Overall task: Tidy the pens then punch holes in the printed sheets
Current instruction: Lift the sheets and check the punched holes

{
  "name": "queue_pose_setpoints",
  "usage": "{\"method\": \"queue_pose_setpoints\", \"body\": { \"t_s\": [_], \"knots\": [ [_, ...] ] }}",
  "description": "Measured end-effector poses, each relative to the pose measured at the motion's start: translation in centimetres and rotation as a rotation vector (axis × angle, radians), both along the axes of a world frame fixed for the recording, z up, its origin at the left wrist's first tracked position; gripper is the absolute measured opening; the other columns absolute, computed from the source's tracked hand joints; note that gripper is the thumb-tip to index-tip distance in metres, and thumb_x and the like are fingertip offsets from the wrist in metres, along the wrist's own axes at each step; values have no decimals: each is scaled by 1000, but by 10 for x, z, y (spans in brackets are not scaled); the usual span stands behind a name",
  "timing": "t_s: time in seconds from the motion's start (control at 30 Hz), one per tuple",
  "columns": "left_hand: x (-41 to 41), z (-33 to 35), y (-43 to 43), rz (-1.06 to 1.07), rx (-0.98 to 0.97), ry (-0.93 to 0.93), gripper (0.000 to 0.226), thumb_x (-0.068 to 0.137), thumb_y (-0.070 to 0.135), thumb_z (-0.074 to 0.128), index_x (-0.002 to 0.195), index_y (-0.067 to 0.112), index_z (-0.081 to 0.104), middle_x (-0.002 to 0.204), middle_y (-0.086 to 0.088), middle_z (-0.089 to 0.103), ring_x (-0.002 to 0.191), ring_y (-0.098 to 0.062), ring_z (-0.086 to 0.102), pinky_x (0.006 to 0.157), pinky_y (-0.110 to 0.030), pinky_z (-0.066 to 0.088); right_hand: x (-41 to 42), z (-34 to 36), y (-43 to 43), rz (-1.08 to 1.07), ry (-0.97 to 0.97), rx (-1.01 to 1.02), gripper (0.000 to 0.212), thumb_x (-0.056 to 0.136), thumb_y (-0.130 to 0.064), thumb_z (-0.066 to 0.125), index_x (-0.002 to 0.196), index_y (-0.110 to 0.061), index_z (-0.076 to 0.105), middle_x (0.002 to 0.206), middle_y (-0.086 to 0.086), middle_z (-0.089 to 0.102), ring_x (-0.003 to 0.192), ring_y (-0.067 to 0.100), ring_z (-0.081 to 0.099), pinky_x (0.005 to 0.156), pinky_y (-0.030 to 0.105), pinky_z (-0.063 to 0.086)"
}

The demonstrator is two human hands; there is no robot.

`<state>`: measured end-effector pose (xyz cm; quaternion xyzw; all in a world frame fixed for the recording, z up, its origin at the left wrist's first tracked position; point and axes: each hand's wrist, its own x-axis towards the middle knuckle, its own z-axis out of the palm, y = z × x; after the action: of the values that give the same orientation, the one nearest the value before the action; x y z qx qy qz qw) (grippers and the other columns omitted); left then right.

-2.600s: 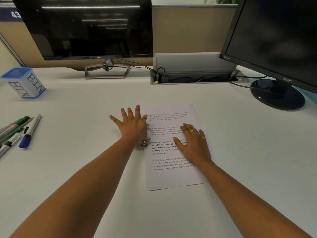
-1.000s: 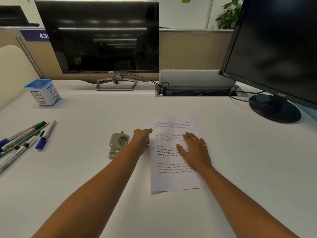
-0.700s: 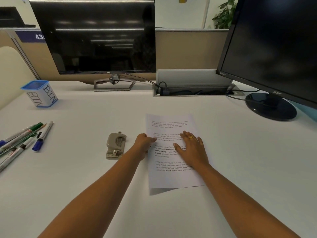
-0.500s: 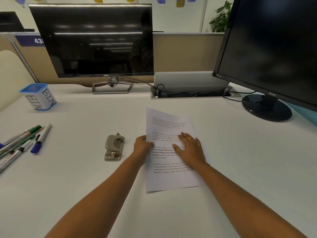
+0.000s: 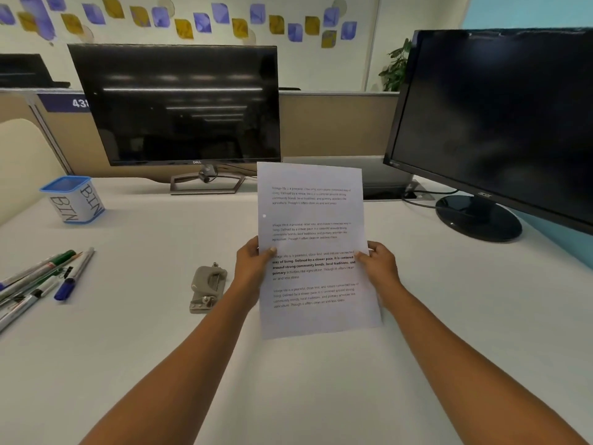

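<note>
Paper fills the middle of my view: the printed sheet (image 5: 313,220) stands nearly upright off the desk (image 5: 144,332), long axis running up and away from me. My left hand (image 5: 253,268) pinches its left edge, thumb on the printed face. My right hand (image 5: 380,268) pinches the right edge at about the same height. It is thin, limp white paper, slightly bowed, with one small round hole (image 5: 264,215) in the left margin. A second hole may sit under my left thumb, but I cannot tell.

The hole punch (image 5: 208,289) lies flat just left of my left wrist and below the sheet. It is a squat grey metal piece, and its long axis runs roughly parallel to the punched edge. My left hand is the nearer one, so I judge any further punching means lowering that margin leftward. The pens (image 5: 41,281), slim plastic barrels, lie loose well off to the left, outside the blue-rimmed bin cup (image 5: 75,200).
</note>
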<state>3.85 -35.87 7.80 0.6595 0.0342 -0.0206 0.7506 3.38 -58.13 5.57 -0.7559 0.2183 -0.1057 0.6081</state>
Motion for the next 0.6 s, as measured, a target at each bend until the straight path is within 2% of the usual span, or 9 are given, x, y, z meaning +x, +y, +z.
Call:
{"method": "queue_pose_setpoints", "body": {
  "t_s": [0.13, 0.23, 0.3, 0.4, 0.53, 0.6],
  "knots": [
    [4, 22, -1, -8, -44, -117, 21, 91, 4, 53, 109, 11, 60, 96, -5, 67, 81, -18, 67, 64, -30, 57, -2, 29, 1, -28, -206, 9, 24, 91, -13, 54, 115, -9, 52, 110, 10, 63, 90, 22, 61, 74, 31, 51],
    [7, 40, -3, -34, -90, -223, 21, 91, 4, 53, 108, 12, 62, 96, -2, 69, 78, -15, 70, 63, -27, 59, -6, 48, 2, -39, -353, 26, 14, 93, -15, 53, 106, -14, 51, 99, 2, 63, 81, 13, 61, 62, 21, 48],
    [7, 47, -4, -51, -105, -278, 19, 90, 5, 54, 102, 15, 64, 92, 4, 72, 75, -11, 71, 61, -24, 58, -11, 53, 1, -46, -417, 62, 10, 93, -13, 53, 102, -15, 50, 95, -1, 62, 79, 7, 60, 61, 18, 47],
    [2, 43, -6, -94, -79, -302, 16, 88, 7, 57, 98, 18, 64, 86, 9, 74, 74, -9, 71, 60, -21, 56, -21, 43, 0, -11, -437, 89, 11, 91, -13, 56, 100, -13, 50, 92, -1, 62, 79, 6, 60, 60, 12, 49],
    [-5, 23, -9, -67, -59, -220, 17, 90, 5, 53, 102, 12, 63, 100, -5, 68, 84, -21, 67, 70, -32, 55, -32, 24, 2, 35, -390, 81, 16, 91, -14, 56, 106, -11, 52, 100, 2, 61, 82, 12, 59, 59, 12, 48],
    [-7, 22, -11, -47, -41, -224, 17, 91, 4, 51, 100, 14, 63, 99, -6, 67, 83, -20, 65, 71, -32, 53, -33, 26, 3, 38, -375, 65, 16, 92, -14, 54, 108, -11, 52, 102, 2, 60, 85, 16, 59, 61, 13, 47]
  ]
}}
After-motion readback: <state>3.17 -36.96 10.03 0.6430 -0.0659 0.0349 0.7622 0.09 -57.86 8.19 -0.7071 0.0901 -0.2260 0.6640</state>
